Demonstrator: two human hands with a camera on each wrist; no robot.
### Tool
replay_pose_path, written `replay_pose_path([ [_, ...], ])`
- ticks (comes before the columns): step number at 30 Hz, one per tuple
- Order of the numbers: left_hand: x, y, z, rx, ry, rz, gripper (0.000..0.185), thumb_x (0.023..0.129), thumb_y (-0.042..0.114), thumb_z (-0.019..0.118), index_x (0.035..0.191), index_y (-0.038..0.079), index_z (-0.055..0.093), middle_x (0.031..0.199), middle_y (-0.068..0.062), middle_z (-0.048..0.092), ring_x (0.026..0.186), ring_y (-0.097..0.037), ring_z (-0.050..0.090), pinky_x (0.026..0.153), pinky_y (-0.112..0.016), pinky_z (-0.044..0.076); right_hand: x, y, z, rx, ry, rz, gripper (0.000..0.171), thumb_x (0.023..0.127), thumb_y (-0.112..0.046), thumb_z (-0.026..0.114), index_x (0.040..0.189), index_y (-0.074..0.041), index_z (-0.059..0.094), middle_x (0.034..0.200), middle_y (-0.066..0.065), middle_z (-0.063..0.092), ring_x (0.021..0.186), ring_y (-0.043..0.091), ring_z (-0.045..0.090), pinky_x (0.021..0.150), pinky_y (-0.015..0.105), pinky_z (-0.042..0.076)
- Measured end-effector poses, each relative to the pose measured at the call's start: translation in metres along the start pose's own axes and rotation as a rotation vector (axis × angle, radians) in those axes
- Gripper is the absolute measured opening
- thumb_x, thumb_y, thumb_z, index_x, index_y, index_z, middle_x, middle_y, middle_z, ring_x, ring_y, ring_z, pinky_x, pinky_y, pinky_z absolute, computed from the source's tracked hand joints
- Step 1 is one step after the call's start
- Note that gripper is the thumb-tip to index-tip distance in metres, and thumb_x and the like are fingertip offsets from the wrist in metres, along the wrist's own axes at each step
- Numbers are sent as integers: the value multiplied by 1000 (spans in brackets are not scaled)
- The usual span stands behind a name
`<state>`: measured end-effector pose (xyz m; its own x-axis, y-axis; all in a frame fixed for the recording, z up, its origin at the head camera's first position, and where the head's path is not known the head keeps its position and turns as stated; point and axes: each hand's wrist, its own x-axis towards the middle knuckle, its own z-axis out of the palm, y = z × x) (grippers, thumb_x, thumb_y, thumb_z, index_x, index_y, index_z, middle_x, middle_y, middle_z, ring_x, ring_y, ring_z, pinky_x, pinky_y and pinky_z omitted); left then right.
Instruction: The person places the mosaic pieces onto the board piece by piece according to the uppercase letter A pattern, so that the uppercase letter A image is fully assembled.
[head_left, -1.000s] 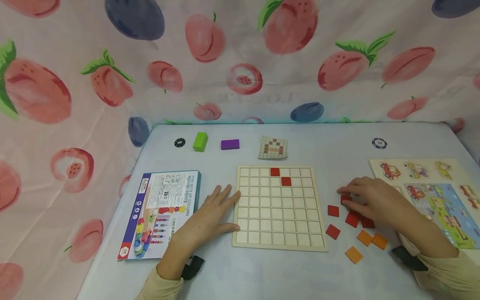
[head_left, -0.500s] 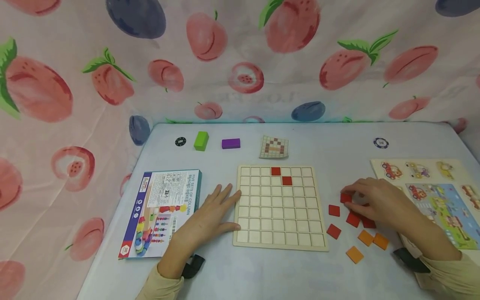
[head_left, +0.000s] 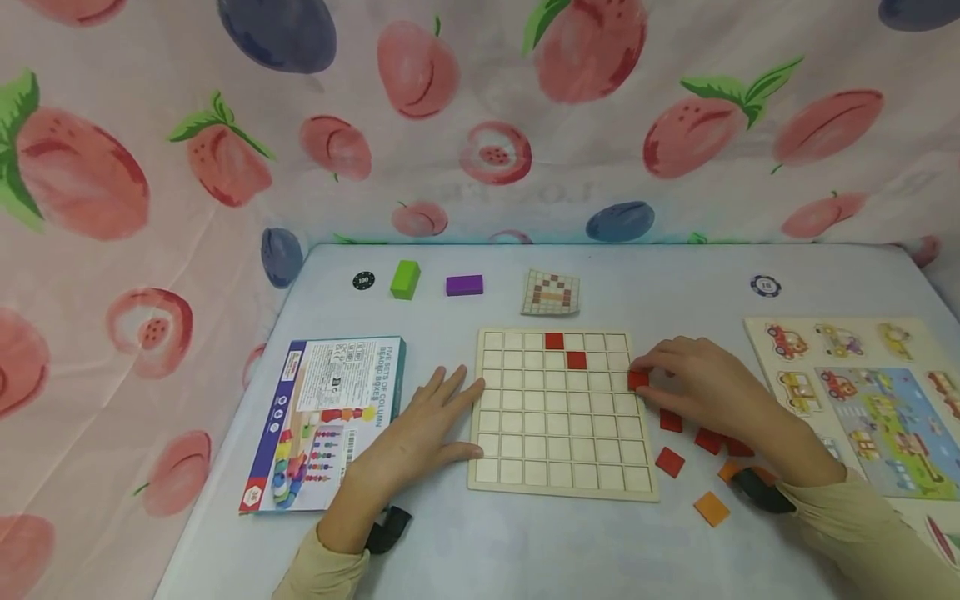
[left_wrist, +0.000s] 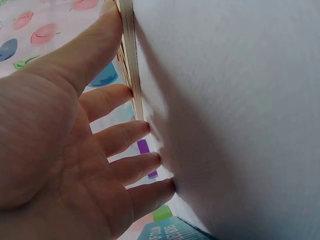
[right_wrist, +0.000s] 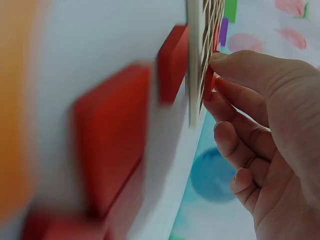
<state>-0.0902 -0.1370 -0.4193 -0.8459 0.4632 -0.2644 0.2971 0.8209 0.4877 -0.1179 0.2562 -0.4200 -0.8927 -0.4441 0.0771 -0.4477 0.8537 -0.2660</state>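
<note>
The right hand [head_left: 705, 387] pinches a red tile [head_left: 638, 380] between thumb and fingertips, holding it over the right edge of the grid board [head_left: 561, 454]. The left hand [head_left: 420, 433] lies flat with straight fingers, touching the board's left edge on the counter [head_left: 525, 542]. Loose red and orange tiles [head_left: 670, 461] lie just beside the board.
</note>
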Motion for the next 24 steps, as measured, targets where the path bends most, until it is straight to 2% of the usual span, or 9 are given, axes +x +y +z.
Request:
replay_pose_path([
  [5, 0, 0, 0, 2, -2, 4, 89, 92, 39, 83, 166, 17, 39, 179, -13, 23, 168, -41, 11, 134, -63, 21, 18, -16, 6, 48, -17, -55, 27, 87, -24, 88, 113, -18, 82, 107, -2, 79, 96, 19, 69, 86, 43, 60],
  [8, 0, -1, 0, 8, -2, 7, 89, 92, 40, 83, 167, 17, 39, 179, -13, 23, 168, -42, 11, 134, -63, 22, 26, -23, 9, 72, -7, -100, 21, 86, -21, 89, 106, -19, 83, 105, -4, 80, 98, 19, 71, 90, 45, 60],
  [12, 0, 0, -1, 11, 0, 7, 90, 92, 40, 83, 167, 18, 38, 179, -13, 23, 168, -42, 11, 134, -63, 22, 31, -27, 13, 50, 17, -142, 12, 86, -19, 89, 96, -21, 83, 99, -7, 80, 95, 16, 69, 87, 41, 60],
  [19, 0, 0, -1, 8, 3, 5, 90, 92, 40, 83, 166, 17, 39, 179, -13, 23, 168, -42, 11, 134, -64, 22, 26, -26, 11, -5, -5, -107, 13, 86, -21, 89, 98, -21, 85, 101, -6, 81, 96, 16, 68, 83, 38, 61],
  [24, 1, 0, 0, 7, 3, 3, 90, 91, 40, 84, 166, 17, 40, 179, -13, 24, 168, -43, 12, 134, -65, 22, 9, -15, 4, -24, -34, -34, 17, 87, -26, 89, 103, -23, 84, 104, -6, 80, 98, 17, 68, 84, 42, 62],
])
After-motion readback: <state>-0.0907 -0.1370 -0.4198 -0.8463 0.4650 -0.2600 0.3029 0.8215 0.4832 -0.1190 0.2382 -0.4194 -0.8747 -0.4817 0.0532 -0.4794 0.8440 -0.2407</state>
